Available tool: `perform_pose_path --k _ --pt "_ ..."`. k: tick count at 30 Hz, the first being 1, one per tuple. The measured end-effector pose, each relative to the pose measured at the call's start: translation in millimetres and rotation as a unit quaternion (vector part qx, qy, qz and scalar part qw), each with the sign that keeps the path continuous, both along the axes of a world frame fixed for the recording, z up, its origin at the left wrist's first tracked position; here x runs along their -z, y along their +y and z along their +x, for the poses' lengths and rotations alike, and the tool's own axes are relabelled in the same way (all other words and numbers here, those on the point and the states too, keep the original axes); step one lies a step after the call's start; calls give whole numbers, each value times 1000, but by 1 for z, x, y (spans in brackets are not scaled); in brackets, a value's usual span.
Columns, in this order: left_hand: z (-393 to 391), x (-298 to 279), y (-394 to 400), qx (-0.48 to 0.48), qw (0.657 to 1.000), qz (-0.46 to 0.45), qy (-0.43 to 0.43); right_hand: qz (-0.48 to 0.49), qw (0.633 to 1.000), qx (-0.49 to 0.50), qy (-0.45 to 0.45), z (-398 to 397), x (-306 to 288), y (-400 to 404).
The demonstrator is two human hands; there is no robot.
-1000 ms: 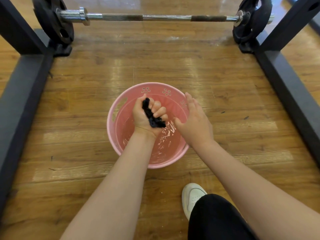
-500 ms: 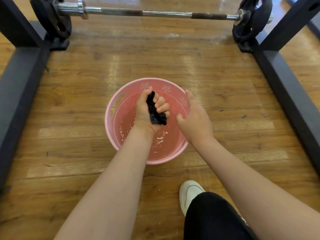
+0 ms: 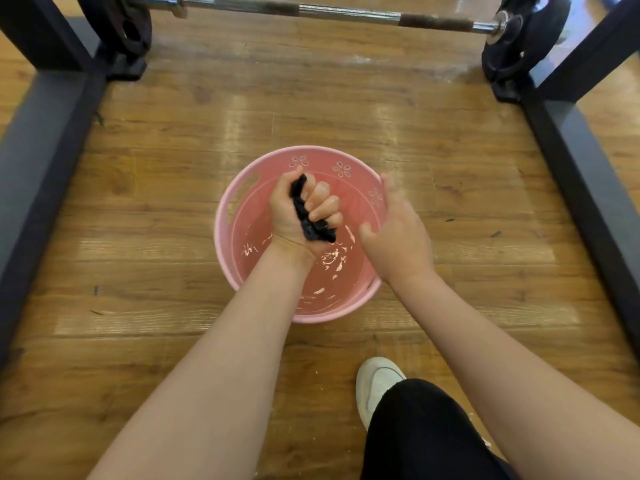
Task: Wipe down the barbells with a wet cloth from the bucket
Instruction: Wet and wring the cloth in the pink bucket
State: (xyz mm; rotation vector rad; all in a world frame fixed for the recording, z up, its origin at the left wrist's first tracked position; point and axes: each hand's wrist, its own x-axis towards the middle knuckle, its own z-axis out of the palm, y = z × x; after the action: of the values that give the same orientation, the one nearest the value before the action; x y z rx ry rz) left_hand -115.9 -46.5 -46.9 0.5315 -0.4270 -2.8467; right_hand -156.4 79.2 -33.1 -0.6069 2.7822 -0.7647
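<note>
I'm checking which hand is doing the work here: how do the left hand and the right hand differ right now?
The left hand is fisted round the dark cloth; the right hand holds nothing. The left hand's fingers are curled tight; the right hand's are relaxed and nearly straight. The left hand is over the water; the right hand is at the pink bucket rim. Both are bare.

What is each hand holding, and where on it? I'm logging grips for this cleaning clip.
The left hand grips the dark cloth bunched around its middle, both ends poking out, over the bucket. The right hand holds nothing.
</note>
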Motion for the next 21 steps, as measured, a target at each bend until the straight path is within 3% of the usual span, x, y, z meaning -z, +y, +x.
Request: perform_pose_path --k 6,8,10,11,12,14,16,17,18,21 --pt "-5 -6 7 21 996 -38 -72 -6 1000 3 -7 -2 2 2" --pt "-5 -9 13 28 987 -111 -115 -10 1000 4 -12 -3 4 3" --pt "-2 -10 16 28 951 -260 -168 -14 1000 2 -11 -3 5 5" --pt "0 -11 17 24 910 -362 -202 -14 1000 0 -11 -4 5 5" --pt "3 -12 16 16 847 -473 -243 -10 1000 -3 -13 -4 4 6" --pt "16 -18 16 8 671 -680 -295 5 1000 -15 -14 -2 2 6" --pt "33 -18 20 20 513 -805 -299 28 999 -28 -3 1 -2 6" --pt "42 -18 21 28 466 -836 -290 48 998 -38 9 4 -3 5" --pt "49 -22 22 37 440 -851 -285 73 996 -51 26 8 -6 4" --pt "65 -39 26 114 393 -859 -306 131 983 -102 76 28 -17 2"
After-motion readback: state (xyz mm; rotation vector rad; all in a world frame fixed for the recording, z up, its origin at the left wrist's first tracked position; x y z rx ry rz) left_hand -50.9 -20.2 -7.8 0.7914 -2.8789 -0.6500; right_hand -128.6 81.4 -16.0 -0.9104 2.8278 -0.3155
